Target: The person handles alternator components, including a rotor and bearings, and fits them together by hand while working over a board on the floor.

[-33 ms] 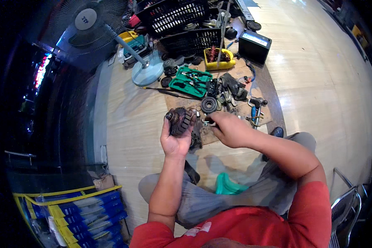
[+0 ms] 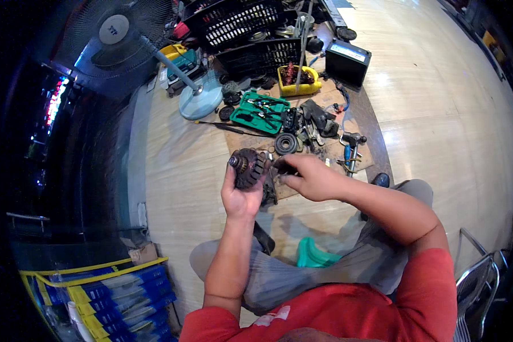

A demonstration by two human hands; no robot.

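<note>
My left hand (image 2: 242, 198) is wrapped from below around a dark alternator rotor (image 2: 249, 169), whose shaft end and copper-coloured part point up and left. Just right of the rotor, my right hand (image 2: 310, 176) is closed, thumb and fingers pinched together. A dark bit shows at its fingertips, too small to name. Beyond the hands a round black pulley-like part (image 2: 285, 143) lies on stained cardboard (image 2: 347, 155). An open green tool case (image 2: 260, 112) with pliers and other tools lies behind it.
A hammer (image 2: 354, 139) and blue-handled tool (image 2: 347, 153) lie at right. Farther back stand a yellow container (image 2: 298, 81), a black battery (image 2: 347, 64), black crates (image 2: 259, 57) and a standing fan (image 2: 202, 101). A long thin tool (image 2: 233, 129) lies left. A green plastic piece (image 2: 313, 253) sits between my legs.
My right hand has shifted slightly left, closer to the rotor. The left hand still holds the rotor, which is turned a little. The whole view has shifted slightly.
</note>
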